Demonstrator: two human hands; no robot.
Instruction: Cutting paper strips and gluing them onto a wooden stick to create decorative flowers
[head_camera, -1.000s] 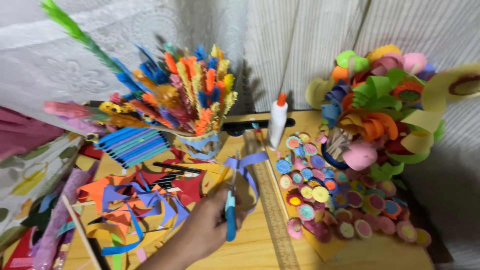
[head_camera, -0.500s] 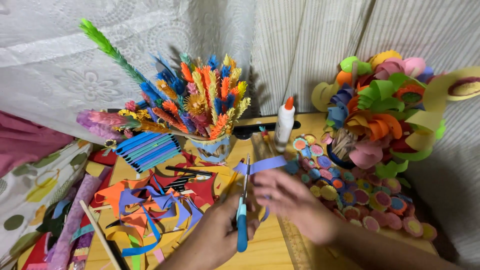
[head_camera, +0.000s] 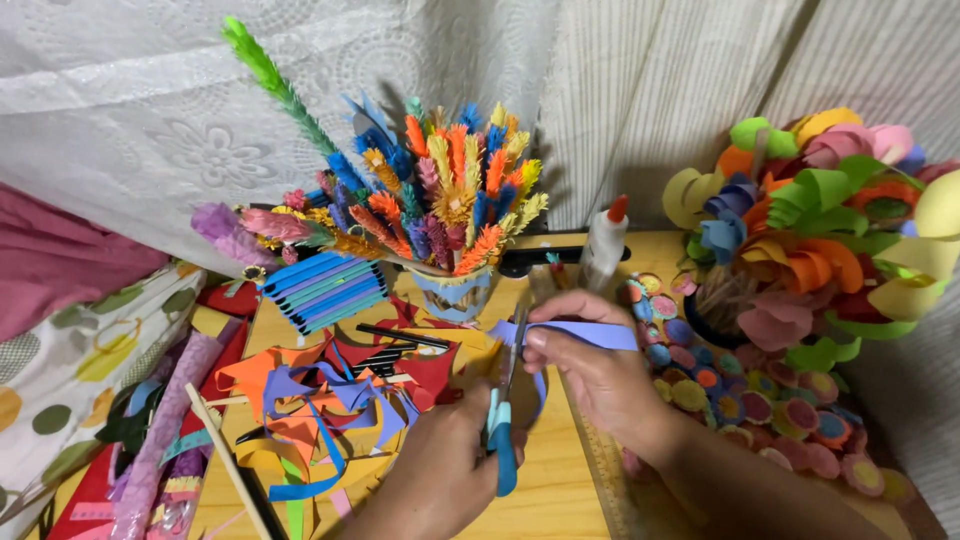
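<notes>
My left hand (head_camera: 440, 475) grips a pair of blue-handled scissors (head_camera: 503, 410), blades pointing up and away from me. My right hand (head_camera: 600, 375) pinches a strip of purple-blue paper (head_camera: 590, 334) between thumb and fingers, right at the scissor blades. Both hands hover over a yellow wooden table (head_camera: 550, 490). A heap of cut paper strips (head_camera: 320, 400) in orange, red, blue and yellow lies just left of my left hand.
A cup of colourful paper flower spikes (head_camera: 440, 210) stands behind the hands. A white glue bottle with a red tip (head_camera: 604, 245) is at the back. Paper discs (head_camera: 760, 400) and a bouquet of paper curls (head_camera: 830, 230) fill the right. A ruler (head_camera: 605, 470) lies under my right wrist.
My right hand came into view and took hold of the purple-blue strip beside the scissors. The view has moved in closer over the table.
</notes>
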